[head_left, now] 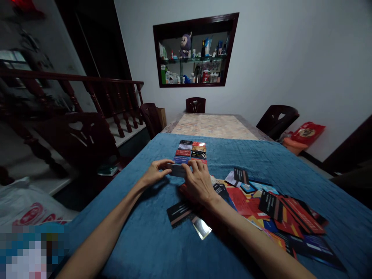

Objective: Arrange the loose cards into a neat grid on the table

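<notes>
Blue tablecloth [139, 232]; two-handed grip on card [176, 170]

Place: a home's dining room, dimly lit.
Table: a long dining table [215, 126] with a patterned top stood in the middle, its near end covered by a blue quilted cloth [151, 232].
Seating: dark carved wooden chairs [195, 105] stood at the far end and along both sides.
Wall: a dark-framed recessed niche [194, 50] with glass shelves held bottles, jars and a purple plush toy [185, 45].
Stairs: a dark wooden banister [110, 99] with turned spindles ran along the left, beside a raised step.
Floor clutter: a red shopping bag [308, 133] leaned against the right wall; a white printed plastic bag [26, 207] lay at lower left.
</notes>
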A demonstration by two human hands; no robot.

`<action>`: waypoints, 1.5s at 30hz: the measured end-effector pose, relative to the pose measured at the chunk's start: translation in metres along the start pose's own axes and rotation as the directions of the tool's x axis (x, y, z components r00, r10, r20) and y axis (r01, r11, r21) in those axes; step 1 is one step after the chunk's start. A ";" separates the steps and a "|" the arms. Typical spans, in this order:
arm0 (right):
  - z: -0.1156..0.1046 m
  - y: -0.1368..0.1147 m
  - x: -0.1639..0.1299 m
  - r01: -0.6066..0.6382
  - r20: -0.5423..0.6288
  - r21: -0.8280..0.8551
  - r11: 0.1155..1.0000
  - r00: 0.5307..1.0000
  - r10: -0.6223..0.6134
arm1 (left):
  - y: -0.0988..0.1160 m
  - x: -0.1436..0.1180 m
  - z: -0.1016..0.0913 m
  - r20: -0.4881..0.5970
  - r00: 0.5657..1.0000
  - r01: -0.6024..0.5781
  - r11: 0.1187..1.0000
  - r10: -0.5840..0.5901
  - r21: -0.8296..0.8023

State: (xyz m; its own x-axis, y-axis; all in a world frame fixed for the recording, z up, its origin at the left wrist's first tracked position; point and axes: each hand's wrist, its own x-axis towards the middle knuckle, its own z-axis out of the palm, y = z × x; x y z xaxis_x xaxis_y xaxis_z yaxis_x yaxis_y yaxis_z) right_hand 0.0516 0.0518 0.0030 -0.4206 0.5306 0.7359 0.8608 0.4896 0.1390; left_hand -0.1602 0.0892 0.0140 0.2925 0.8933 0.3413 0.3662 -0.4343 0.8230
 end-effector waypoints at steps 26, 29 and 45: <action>0.008 0.049 0.009 0.066 0.106 0.053 0.996 0.992 -0.072 | -0.008 -0.006 0.024 0.037 0.923 -0.342 0.770 0.384 0.539; 0.007 0.053 0.011 0.081 0.112 0.070 0.994 0.990 -0.088 | -0.007 -0.003 0.023 0.042 0.929 -0.327 0.761 0.369 0.561; 0.030 0.093 0.050 0.089 0.204 0.123 0.988 0.973 -0.113 | -0.005 0.070 0.010 0.156 0.934 -0.350 0.740 0.321 0.575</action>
State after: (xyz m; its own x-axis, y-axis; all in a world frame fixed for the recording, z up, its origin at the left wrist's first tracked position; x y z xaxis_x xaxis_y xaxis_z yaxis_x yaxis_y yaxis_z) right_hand 0.1019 0.1444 0.0328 -0.5643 0.6018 0.5651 0.7783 0.6160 0.1212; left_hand -0.1330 0.1523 0.0298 0.5288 0.6771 0.5118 0.6761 -0.7006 0.2282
